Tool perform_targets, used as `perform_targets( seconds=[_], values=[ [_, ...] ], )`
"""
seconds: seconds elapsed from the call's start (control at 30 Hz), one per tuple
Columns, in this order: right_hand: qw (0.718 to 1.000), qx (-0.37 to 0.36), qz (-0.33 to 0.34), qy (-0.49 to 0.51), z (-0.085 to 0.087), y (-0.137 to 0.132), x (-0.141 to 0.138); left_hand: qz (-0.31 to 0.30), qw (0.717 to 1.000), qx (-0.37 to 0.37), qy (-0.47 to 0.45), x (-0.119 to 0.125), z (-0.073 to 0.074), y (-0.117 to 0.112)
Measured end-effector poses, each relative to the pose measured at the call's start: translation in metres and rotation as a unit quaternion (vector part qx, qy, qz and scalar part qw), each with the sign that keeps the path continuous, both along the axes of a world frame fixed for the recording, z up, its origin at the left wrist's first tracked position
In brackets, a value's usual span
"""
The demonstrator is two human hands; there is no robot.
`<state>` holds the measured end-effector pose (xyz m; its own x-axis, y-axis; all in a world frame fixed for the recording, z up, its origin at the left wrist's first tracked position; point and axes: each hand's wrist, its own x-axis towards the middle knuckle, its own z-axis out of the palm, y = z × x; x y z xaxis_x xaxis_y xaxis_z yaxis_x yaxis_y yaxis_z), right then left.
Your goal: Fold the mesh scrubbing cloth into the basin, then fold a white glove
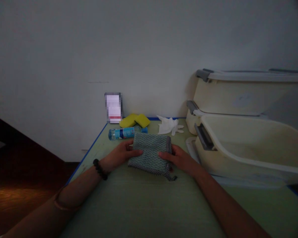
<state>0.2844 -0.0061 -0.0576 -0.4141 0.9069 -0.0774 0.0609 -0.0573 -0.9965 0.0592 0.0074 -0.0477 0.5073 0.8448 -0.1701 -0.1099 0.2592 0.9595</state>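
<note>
Between my two hands is a grey-green woven cloth [150, 150], folded into a rough square, with a black-and-white checked edge and a small hanging loop at its lower right corner. My left hand [124, 152] grips its left side, thumb on top and fingers partly hidden behind. On the right side my right hand [176, 157] holds it the same way, its thumb pressed on the cloth. Just behind the cloth lies a clear bottle [125, 133] with a blue label and blue cap, on its side.
Yellow sponge-like pieces [132, 120] and a white glove [170, 125] lie at the back of the green table [144, 205]. A blurred-out phone-like screen [113, 108] leans on the wall. At right, an open cream bin [238, 158] stands before stacked lidded boxes [228, 96].
</note>
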Motion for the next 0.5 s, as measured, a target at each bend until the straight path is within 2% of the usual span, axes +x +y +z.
perform_targets(
  seconds=[0.1,0.37,0.5],
  values=[
    [0.998,-0.035,0.042,0.026,0.0007,-0.0009,0.0024,0.019,0.999,-0.022,-0.027,0.0010,-0.0012,0.0011],
    [0.999,-0.017,-0.003,0.043,-0.0076,0.0021,-0.0006,0.064,0.998,-0.028,0.001,0.0027,0.0039,-0.0017],
    [0.999,-0.006,-0.025,0.047,-0.0068,0.0007,-0.0016,0.038,0.999,-0.026,-0.027,0.0022,0.0041,-0.0026]
  ],
)
